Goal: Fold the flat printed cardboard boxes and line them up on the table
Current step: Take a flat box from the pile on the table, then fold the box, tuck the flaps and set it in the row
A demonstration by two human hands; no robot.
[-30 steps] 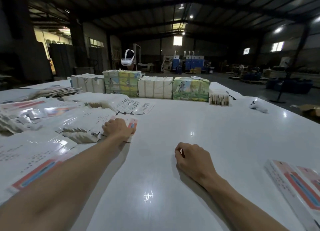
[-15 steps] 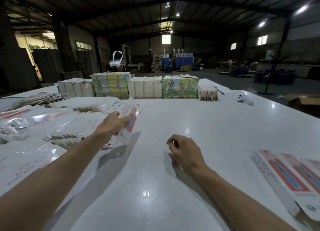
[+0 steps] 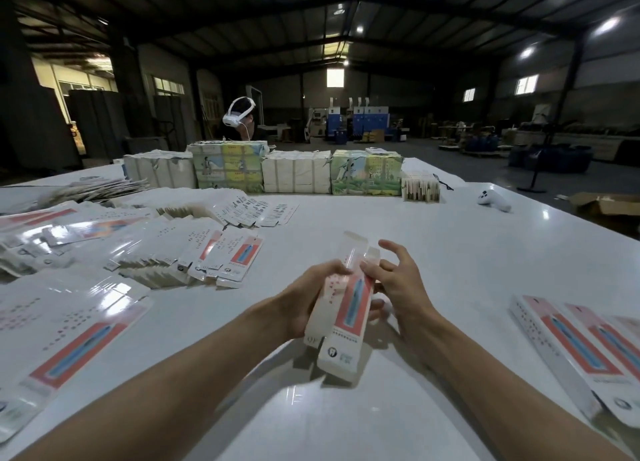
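**One box mid-fold, big flat pile left**

Head view: the left hand grips the printed box around its left side and holds it above the table, near the front centre. The box is half opened into a tube, with its top flap up and its bottom flaps loose. The right hand has its thumb on the box's right edge and its fingers spread. Motion blur there, so can't tell if it pinches or only presses.

Progress, as a judgement: early. A large fanned pile of flat boxes covers the left side of the table. Only a few lined-up boxes lie at the right near edge, and these look like the finished ones. The box in hand needs its flaps closed, then a place in that row.

Room: there is bare table ahead of the hands and to their right. The far edge is walled by wrapped stacks, with a white controller near the right rim. The row at right sits close to the table edge, so mind overhang. Another person wearing a headset is behind the stacks.
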